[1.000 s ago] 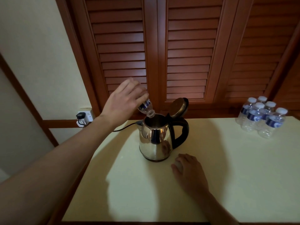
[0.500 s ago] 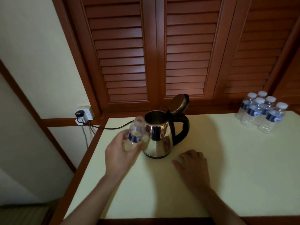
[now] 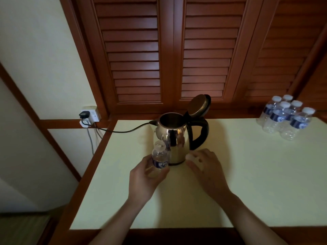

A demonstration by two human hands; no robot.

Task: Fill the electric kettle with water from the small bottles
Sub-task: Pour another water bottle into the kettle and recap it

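The steel electric kettle [image 3: 177,138] stands on the pale table [image 3: 256,183] with its lid [image 3: 199,105] flipped open and its black handle to the right. My left hand [image 3: 145,183] grips a small uncapped bottle [image 3: 159,157] with a blue label, upright and just in front of the kettle's left side. The bottle looks nearly empty. My right hand [image 3: 207,170] lies on the table by the kettle's front right, fingers curled around a small white bottle cap [image 3: 190,156].
Several capped small bottles [image 3: 284,119] stand together at the table's back right. The kettle's black cord [image 3: 120,130] runs left off the table to a wall socket [image 3: 89,114]. Louvred wooden doors rise behind the table.
My left hand brought the bottle down from its tipped position over the kettle's mouth and turned it upright beside the kettle. The right hand stayed by the kettle's base.
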